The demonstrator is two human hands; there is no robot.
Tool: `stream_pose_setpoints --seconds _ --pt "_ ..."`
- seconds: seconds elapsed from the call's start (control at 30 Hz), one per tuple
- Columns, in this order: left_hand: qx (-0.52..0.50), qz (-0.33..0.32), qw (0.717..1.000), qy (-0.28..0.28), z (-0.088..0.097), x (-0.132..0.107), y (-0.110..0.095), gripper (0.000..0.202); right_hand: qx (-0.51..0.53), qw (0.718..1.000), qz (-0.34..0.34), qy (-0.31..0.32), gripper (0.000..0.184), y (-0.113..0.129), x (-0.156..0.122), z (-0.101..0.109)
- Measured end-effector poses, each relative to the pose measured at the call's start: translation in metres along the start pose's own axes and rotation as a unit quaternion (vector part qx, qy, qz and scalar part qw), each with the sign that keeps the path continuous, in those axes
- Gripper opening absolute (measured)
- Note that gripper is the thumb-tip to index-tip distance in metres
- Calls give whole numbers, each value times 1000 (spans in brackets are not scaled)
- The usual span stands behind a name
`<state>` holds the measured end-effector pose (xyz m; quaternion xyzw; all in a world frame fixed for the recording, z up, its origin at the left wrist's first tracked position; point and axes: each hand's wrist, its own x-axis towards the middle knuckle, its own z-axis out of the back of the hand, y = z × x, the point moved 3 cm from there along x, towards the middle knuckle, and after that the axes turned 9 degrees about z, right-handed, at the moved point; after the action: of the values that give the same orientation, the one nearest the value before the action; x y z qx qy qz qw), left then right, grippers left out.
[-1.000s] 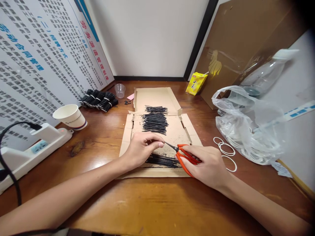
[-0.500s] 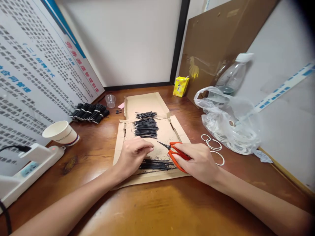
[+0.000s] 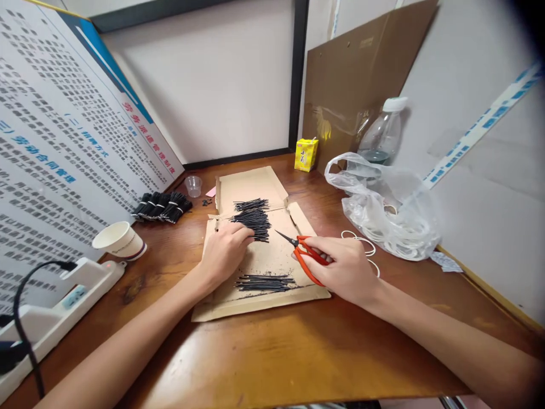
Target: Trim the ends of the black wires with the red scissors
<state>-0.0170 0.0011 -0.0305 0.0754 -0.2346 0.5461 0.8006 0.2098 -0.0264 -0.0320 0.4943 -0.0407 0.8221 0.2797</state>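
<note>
A flattened cardboard sheet (image 3: 272,258) lies on the wooden table with two heaps of short black wires. My left hand (image 3: 223,253) reaches forward, its closed fingertips touching the near edge of the far heap of black wires (image 3: 253,218). What it pinches, if anything, is hidden. My right hand (image 3: 343,267) grips orange-handled scissors (image 3: 304,253), blades pointing left above the cardboard. A smaller near heap of black wires (image 3: 264,282) lies between my two hands.
Bundled black wires (image 3: 162,206) lie at the left by a wall poster. A paper cup (image 3: 119,241), a white power strip (image 3: 55,312), a small clear cup (image 3: 193,186), a yellow packet (image 3: 305,154), a plastic bag (image 3: 383,213), a bottle (image 3: 383,136) and white rubber bands (image 3: 361,244) surround the cardboard.
My left hand moved forward from the near wire heap to the far heap. My right hand with the scissors stayed roughly in place. The camera tilted up and turned.
</note>
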Motion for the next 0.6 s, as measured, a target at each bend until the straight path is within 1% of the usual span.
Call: stream_pose_setpoints --seconds 0.03,0.07,0.13,0.17,0.23,0.3,0.37,0.47,0.6 --pt "-25 5 1000 4 5 -7 -2 13 -2 1000 1 2 10 -1 0 1" --pt "-54 6 998 20 9 -14 -5 19 -4 1000 1 2 10 -2 0 1" --pt "-114 -10 990 88 15 -26 -15 28 -5 1000 -3 14 9 -4 -2 1" --pt "-136 -23 983 123 17 -31 -21 27 -5 1000 -6 22 8 -4 -2 0" --pt "-146 -41 972 181 17 -38 -33 19 -8 999 -10 37 9 -5 -4 -2" --pt "-134 -41 968 209 13 -42 -40 13 -11 999 -12 46 10 -5 -5 -3" --pt "-133 -28 967 214 8 -44 -43 12 -7 998 -11 55 10 -4 -5 -5" --pt "-159 -7 967 199 3 -47 -43 14 4 998 -4 70 10 -4 -6 -7" --pt "-200 5 966 163 5 -49 -42 14 6 997 2 72 8 -2 -7 -7"
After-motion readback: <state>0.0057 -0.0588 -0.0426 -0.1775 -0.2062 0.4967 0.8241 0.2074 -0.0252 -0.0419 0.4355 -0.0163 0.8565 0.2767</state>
